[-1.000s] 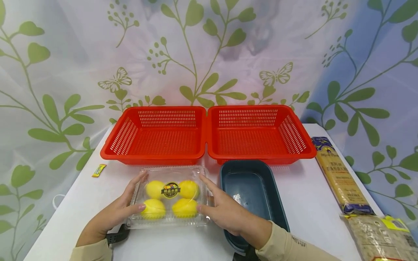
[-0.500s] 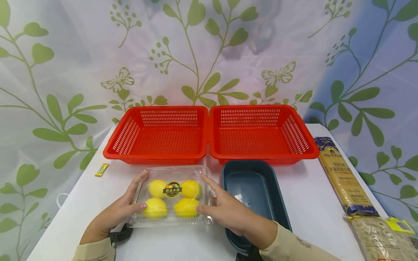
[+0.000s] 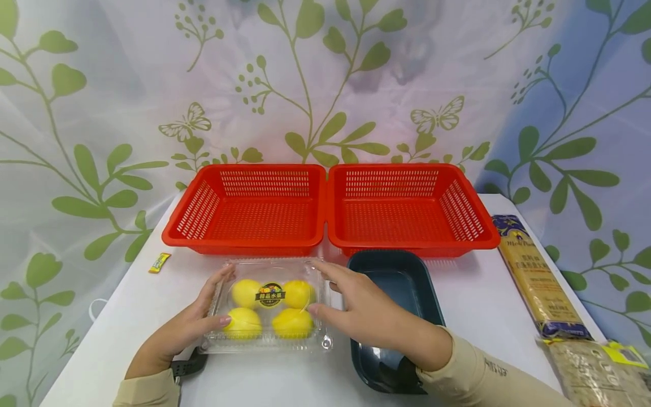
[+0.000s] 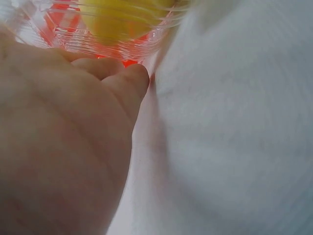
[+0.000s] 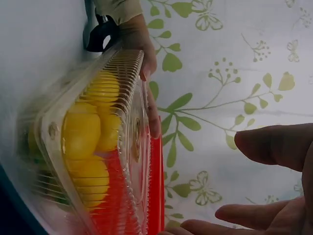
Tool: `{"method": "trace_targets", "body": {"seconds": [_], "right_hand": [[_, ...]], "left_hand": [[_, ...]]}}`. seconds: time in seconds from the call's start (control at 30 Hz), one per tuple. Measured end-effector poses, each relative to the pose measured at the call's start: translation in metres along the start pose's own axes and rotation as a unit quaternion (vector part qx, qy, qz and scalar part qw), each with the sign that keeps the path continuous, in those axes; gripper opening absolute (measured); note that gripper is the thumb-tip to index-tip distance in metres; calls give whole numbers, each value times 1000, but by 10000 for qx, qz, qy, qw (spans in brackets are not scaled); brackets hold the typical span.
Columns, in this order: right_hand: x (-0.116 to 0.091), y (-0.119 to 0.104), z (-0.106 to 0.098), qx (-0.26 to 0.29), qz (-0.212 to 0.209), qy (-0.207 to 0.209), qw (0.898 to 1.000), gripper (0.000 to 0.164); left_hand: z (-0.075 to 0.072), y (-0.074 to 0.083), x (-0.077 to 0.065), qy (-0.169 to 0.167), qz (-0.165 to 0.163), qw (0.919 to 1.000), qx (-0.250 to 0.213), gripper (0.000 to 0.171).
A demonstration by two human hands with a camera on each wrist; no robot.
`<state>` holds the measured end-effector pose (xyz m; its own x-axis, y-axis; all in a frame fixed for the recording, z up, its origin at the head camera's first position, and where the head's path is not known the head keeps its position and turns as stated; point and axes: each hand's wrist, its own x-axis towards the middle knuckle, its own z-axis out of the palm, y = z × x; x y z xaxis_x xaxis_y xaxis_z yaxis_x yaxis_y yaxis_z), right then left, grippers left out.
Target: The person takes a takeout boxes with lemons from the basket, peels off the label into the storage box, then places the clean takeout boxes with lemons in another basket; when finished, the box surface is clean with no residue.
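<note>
A clear plastic fruit box [image 3: 269, 342] with several yellow lemons [image 3: 293, 323] inside lies on the white table in the head view, its lid shut and bearing a dark label [image 3: 269, 295]. My left hand [image 3: 195, 319] grips the box's left side, thumb over the near part of the lid. In the left wrist view that hand [image 4: 63, 122] sits against the ribbed wall. My right hand [image 3: 363, 305] is at the right end, thumb and fingers spread. The right wrist view shows a gap between those fingers [image 5: 254, 215] and the box.
Two red perforated baskets [image 3: 264, 244] [image 3: 412, 244] stand side by side at the back. A dark blue tub [image 3: 396, 282] lies under my right forearm. Noodle packet [image 3: 539, 282] and grain bag [image 3: 590, 367] line the right edge; a small yellow wrapper [image 3: 159, 263] lies left.
My right hand has let go of the box's right side and moved slightly right and up, fingers spreading. The left hand keeps its hold, and the box stays in place.
</note>
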<state>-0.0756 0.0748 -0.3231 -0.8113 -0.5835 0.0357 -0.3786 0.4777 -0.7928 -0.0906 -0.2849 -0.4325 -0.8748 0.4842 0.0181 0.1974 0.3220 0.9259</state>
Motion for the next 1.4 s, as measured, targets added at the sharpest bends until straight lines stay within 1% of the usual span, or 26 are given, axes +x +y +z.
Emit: {"method": "trace_targets", "body": {"seconds": [0.07,0.13,0.23,0.33,0.43,0.5,0.63,0.73,0.87,1.03,1.27,1.4], "right_hand": [[7,-3,-1,-288,-212,15,9994,70],[15,-6,-1,-407,-327,-26,9986,67],[30,-8,0,-418,-370,-84,9984,63],[45,-10,1,-399,-380,-96,9984,54],[60,-12,4,-659,-444,-178,9967,42],[69,-13,6,-858,-515,-365,9943,35],[82,-16,12,-1331,-598,-814,9859,30],[89,-16,18,-1678,-578,-1019,9788,28],[95,-18,23,-1966,-465,-1120,9730,27],[103,-19,25,-2014,-345,-1183,9717,23],[107,-17,29,-2027,-183,-1166,9721,17],[109,-15,30,-2011,-171,-1140,9728,14]], "left_hand": [[0,1,0,14,4,10000,-3,87],[0,2,0,4,6,10000,-35,87],[0,2,0,-13,21,9999,-101,86],[0,1,0,-50,77,9999,-139,87],[-1,0,-1,-49,53,9998,-189,87],[-1,-1,-1,-64,17,9998,-211,87],[-2,-3,-1,-79,-12,9996,-258,87],[-2,-3,0,-87,-8,9996,-255,86],[-1,-3,0,-75,-19,9996,-260,86],[-2,-3,1,-85,-40,9995,-307,87],[-2,-2,3,-115,166,9996,-215,87],[-2,-3,2,-94,81,9997,-205,87]]}}
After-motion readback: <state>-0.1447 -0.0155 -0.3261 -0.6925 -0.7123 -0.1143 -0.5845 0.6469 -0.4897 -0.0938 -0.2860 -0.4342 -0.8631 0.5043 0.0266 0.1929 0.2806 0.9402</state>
